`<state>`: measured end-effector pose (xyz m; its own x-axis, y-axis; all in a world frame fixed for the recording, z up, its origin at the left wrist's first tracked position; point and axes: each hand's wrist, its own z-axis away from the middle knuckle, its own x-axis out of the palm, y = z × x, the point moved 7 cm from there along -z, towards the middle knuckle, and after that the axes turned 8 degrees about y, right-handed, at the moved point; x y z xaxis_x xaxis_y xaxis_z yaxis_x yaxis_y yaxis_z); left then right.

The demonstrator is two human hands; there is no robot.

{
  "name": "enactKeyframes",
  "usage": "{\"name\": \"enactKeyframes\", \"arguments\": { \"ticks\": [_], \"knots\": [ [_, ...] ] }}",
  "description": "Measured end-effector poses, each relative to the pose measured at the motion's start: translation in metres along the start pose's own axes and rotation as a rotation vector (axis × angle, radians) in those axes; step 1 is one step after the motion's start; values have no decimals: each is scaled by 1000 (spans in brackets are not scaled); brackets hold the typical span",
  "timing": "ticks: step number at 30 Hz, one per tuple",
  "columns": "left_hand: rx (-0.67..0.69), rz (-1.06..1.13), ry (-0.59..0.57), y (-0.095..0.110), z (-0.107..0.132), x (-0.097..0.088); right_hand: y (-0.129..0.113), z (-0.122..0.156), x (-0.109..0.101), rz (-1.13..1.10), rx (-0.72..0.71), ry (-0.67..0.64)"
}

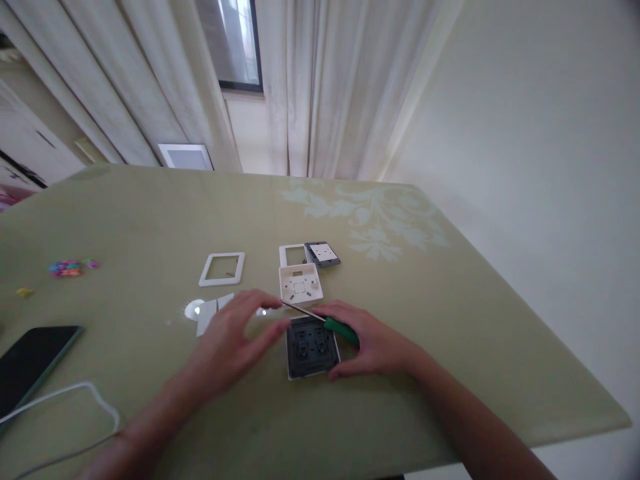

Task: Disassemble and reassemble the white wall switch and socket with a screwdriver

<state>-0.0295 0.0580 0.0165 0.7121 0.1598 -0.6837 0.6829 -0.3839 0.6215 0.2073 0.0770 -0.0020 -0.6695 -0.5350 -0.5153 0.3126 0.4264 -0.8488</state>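
Note:
My right hand (373,339) is closed on a screwdriver (343,330) with a green handle. Its metal shaft points left, over the far edge of a black switch module (313,347) in a white housing on the table. The thumb of that hand rests at the module's right edge. My left hand (240,333) hovers to the left of the module, thumb and index finger apart, the index fingertip close to the screwdriver's tip. Whether it touches the tip I cannot tell. Just beyond lies a white back box (301,283). White switch rockers (210,315) lie partly behind my left hand.
White frames (222,254) (290,248) and a grey-edged socket module (323,255) lie farther back. At the left are a phone (35,353), a white cable (85,385) and small colourful pieces (67,269). A wall (550,200) borders the table's right side.

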Motion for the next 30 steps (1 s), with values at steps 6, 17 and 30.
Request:
{"name": "enactKeyframes", "arguments": {
  "ticks": [6, 17, 30],
  "knots": [
    [-233, -470, 244, -110, -30, -51, 5, -4, 1, -8, 34, 33],
    [-216, -494, 196, -125, -36, -28, 7, -10, 6, -27, 12, 96],
    [-188, -563, 95, -117, -38, -29, 11, -10, 6, -76, 11, 109]
  ]
}}
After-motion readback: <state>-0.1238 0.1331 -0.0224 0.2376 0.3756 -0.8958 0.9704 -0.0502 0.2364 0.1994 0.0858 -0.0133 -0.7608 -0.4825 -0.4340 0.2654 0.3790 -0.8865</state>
